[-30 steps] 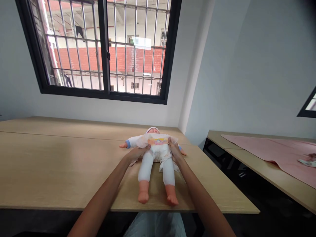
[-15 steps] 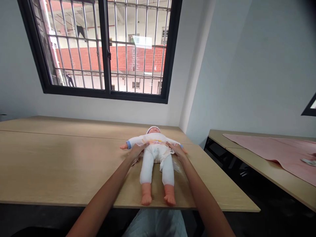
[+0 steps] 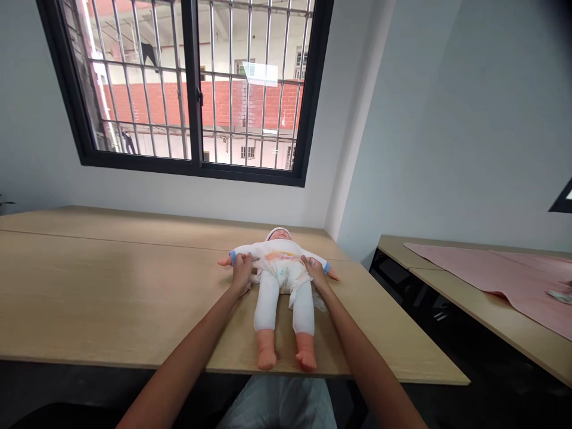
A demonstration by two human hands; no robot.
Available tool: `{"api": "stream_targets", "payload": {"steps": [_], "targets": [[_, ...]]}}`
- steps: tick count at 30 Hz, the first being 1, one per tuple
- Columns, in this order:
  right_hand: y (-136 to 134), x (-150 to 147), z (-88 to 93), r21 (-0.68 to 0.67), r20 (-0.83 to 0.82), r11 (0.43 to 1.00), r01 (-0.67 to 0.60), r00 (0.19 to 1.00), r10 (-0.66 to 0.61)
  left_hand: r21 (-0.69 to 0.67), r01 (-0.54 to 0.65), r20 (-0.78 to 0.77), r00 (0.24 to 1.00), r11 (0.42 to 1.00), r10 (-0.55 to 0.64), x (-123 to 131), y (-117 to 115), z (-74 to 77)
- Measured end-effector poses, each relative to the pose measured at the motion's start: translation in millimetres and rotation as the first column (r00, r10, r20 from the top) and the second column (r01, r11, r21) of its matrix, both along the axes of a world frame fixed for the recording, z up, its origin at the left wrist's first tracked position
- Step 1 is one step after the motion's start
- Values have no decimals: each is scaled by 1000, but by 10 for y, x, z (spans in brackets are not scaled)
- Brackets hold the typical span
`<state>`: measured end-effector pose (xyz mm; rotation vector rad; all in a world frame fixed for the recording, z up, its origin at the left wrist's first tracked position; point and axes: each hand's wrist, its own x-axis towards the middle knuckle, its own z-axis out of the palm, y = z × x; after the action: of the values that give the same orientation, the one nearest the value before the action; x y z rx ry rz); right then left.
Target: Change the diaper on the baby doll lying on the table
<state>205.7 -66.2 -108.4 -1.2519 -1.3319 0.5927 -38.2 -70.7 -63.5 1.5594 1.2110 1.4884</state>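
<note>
A baby doll [image 3: 268, 298] in white clothes and a white cap lies on its back, its feet towards me at the table's front edge. Around its hips is a white diaper [image 3: 286, 275] with a coloured band at the waist. My left hand [image 3: 242, 272] is closed on the diaper's edge at the doll's hip, pulling the thin material out to the left. On the opposite hip, my right hand [image 3: 315, 271] has its thumb and fingers closed on the diaper's other side. Thin, clear-looking material [image 3: 319, 302] shows beneath the doll near my right wrist.
The doll rests on a light wooden table [image 3: 134, 292] set against a wall with a barred window [image 3: 192, 95]. Beyond a dark gap on the right stands another table [image 3: 402, 255], with a pink mat [image 3: 491, 274] and a small pale item [image 3: 559, 296] on it.
My left hand has moved a little outward from the doll's waist, drawing the diaper's side with it. My right hand stays at the other hip. The doll lies as before.
</note>
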Motion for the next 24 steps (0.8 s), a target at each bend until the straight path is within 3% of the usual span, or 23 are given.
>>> {"api": "stream_targets", "payload": {"steps": [3, 5, 7, 9, 10, 12, 16, 19, 21, 23, 24], "targets": [[-1, -11, -40, 15, 17, 999, 41, 999, -41, 195, -88, -43, 994, 977, 99, 94, -144, 179], [-11, -12, -56, 16, 51, 998, 61, 997, -62, 355, 55, -227, 973, 933, 29, 242, -273, 273], [-23, 8, -55, 5, 102, 997, 83, 991, -83, 484, 342, -583, 812, 805, 5, 430, -373, 308], [-38, 67, -29, -28, 171, 994, 103, 981, -96, 465, 555, -804, 590, 690, 67, 602, -407, 287], [-49, 115, -4, -55, 209, 992, 111, 973, -97, 437, 604, -853, 514, 666, 93, 667, -399, 262], [-94, 243, 62, -133, 282, 985, 114, 957, -72, 400, 636, -892, 435, 660, 121, 738, -355, 204], [-320, 545, 204, -405, 365, 914, -6, 916, 168, 432, 608, -875, 461, 665, 147, 709, -274, 118], [-539, 662, 271, -637, 287, 745, -196, 837, 466, 444, 588, -859, 493, 676, 135, 667, -264, 91], [-634, 661, 300, -721, 194, 624, -302, 776, 600, 435, 583, -858, 500, 686, 119, 661, -266, 80], [-672, 631, 326, -742, 132, 563, -365, 743, 656, 423, 584, -861, 497, 693, 106, 664, -267, 74], [-673, 619, 340, -726, 106, 564, -393, 746, 657, 418, 584, -862, 496, 696, 102, 666, -267, 71]]}}
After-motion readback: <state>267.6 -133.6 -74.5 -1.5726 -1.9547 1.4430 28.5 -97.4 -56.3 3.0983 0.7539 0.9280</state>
